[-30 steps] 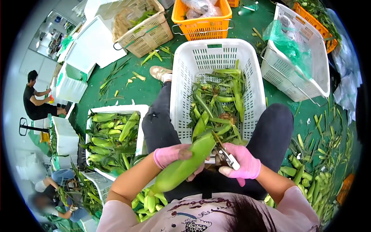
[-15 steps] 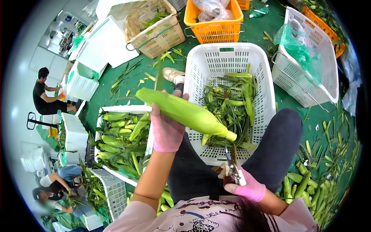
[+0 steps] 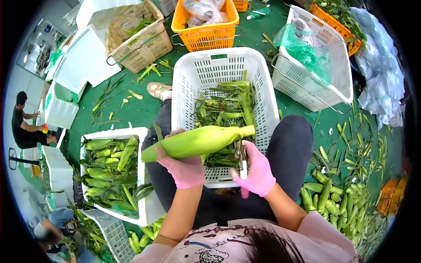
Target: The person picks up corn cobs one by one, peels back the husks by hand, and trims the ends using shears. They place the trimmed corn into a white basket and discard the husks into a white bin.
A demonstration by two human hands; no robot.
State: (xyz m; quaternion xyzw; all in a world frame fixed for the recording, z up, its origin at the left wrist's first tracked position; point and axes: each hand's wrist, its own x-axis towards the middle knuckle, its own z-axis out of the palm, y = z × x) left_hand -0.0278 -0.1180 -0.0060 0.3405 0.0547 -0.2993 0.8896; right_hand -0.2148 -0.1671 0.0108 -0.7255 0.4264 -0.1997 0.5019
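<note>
Left fingers (image 3: 162,156): wrapped round the corn ear (image 3: 197,142), gripped from beneath by the left hand (image 3: 186,168)
Right fingers (image 3: 253,153): closed on the shears (image 3: 242,158) in the right hand (image 3: 258,173), blades pointed up
Corn axis: laid left-to-right, its right end just above the blades
Below: white basket (image 3: 188,87) of husks
</note>
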